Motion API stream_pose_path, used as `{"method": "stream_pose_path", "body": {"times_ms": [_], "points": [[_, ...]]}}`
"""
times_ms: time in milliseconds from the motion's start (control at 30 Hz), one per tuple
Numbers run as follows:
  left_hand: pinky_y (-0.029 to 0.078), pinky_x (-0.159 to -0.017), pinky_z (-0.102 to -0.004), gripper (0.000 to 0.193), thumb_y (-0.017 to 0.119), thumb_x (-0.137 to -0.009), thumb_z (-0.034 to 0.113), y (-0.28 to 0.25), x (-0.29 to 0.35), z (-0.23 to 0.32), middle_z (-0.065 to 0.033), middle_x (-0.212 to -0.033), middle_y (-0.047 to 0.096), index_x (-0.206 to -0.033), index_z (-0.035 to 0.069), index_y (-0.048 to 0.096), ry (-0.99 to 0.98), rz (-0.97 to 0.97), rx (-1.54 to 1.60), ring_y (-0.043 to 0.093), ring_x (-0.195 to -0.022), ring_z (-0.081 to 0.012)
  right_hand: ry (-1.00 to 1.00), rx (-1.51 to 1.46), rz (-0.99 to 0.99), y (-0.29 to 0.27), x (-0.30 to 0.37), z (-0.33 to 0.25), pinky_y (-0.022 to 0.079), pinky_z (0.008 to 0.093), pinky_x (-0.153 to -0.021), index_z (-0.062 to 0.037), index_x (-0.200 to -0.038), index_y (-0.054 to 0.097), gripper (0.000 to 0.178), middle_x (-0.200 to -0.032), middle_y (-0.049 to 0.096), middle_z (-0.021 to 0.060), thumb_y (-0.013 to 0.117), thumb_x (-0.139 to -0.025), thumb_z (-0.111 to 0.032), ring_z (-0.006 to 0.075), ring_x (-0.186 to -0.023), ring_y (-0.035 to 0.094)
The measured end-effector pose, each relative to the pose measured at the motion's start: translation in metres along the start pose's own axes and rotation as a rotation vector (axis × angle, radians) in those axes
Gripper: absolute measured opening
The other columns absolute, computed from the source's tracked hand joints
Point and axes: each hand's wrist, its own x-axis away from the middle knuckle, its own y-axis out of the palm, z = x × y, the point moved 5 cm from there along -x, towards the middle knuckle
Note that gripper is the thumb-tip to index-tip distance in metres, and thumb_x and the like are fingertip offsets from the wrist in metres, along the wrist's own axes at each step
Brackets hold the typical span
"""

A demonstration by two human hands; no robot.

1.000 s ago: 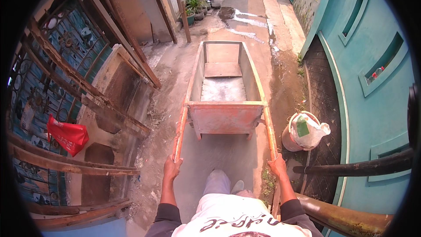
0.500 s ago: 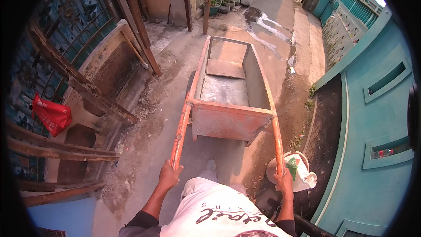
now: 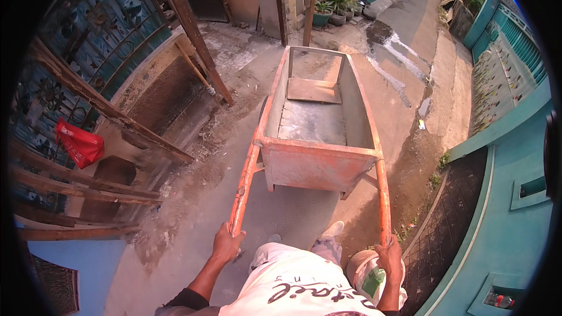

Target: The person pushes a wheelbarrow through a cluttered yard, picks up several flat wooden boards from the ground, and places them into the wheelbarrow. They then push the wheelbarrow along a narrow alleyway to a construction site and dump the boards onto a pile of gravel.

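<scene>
In front of me stands a handcart (image 3: 313, 167), an orange-painted box with worn grey inner walls and two long orange handles. A loose board (image 3: 314, 90) lies inside toward its far end. My left hand (image 3: 226, 243) is wrapped round the end of the left handle (image 3: 242, 193). Round the right handle (image 3: 383, 202) my right hand (image 3: 389, 257) is closed in the same way. Below and partly behind the right hand is a round bucket (image 3: 357, 266) with a white and green bag (image 3: 373, 282) in it.
Wooden posts and beams (image 3: 111, 102) lean along the left, with a red bag (image 3: 80, 143) hanging there. A turquoise wall (image 3: 497, 199) runs along the right. Potted plants (image 3: 333, 6) stand ahead, left of a wet patch (image 3: 386, 38) on the lane.
The view has swung left, and I have stepped on, with my right shoe now showing ahead. The bucket has come nearer on my right. Both hands still grip the handles.
</scene>
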Motion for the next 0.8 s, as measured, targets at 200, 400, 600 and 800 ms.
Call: {"method": "stream_pose_path", "body": {"times_ms": [200, 400, 600, 800], "points": [[0.048, -0.042, -0.0335, 0.042, 0.074, -0.089, 0.025, 0.076, -0.009, 0.061, -0.0115, -0.083, 0.063, -0.113, -0.001, 0.051, -0.085, 0.075, 0.135, 0.059, -0.048, -0.0174, -0.040, 0.053, -0.079, -0.060, -0.107, -0.058, 0.052, 0.0462, -0.075, -0.0018, -0.118, 0.056, 0.042, -0.089, 0.065, 0.0197, 0.069, -0.080, -0.010, 0.0342, -0.082, 0.068], [0.048, -0.041, -0.0319, 0.041, 0.073, -0.089, 0.025, 0.146, -0.027, 0.101, -0.0116, -0.085, 0.063, -0.113, -0.001, 0.051, -0.146, 0.138, 0.172, 0.060, -0.049, -0.0166, -0.186, 0.161, -0.117, -0.098, -0.230, -0.080, 0.052, 0.0472, -0.077, -0.0038, -0.117, 0.054, 0.041, -0.092, 0.067, 0.0233, 0.071, -0.081, -0.011, 0.0398, -0.086, 0.068], [0.048, -0.040, -0.0320, 0.040, 0.073, -0.089, 0.023, 0.200, -0.036, 0.166, -0.0113, -0.083, 0.063, -0.114, -0.001, 0.052, -0.227, 0.223, 0.252, 0.059, -0.048, -0.0166, -0.279, 0.231, -0.162, -0.124, -0.336, -0.118, 0.053, 0.0457, -0.074, -0.0049, -0.120, 0.055, 0.043, -0.090, 0.067, 0.0212, 0.069, -0.079, -0.011, 0.0373, -0.084, 0.068], [0.048, -0.039, -0.0344, 0.039, 0.074, -0.087, 0.020, 0.247, -0.072, 0.196, -0.0128, -0.079, 0.064, -0.112, -0.001, 0.053, -0.301, 0.297, 0.284, 0.060, -0.046, -0.0189, -0.278, 0.309, -0.184, -0.141, -0.419, -0.161, 0.052, 0.0460, -0.079, -0.0042, -0.123, 0.056, 0.047, -0.095, 0.068, 0.0235, 0.067, -0.078, -0.012, 0.0392, -0.089, 0.069]]}}
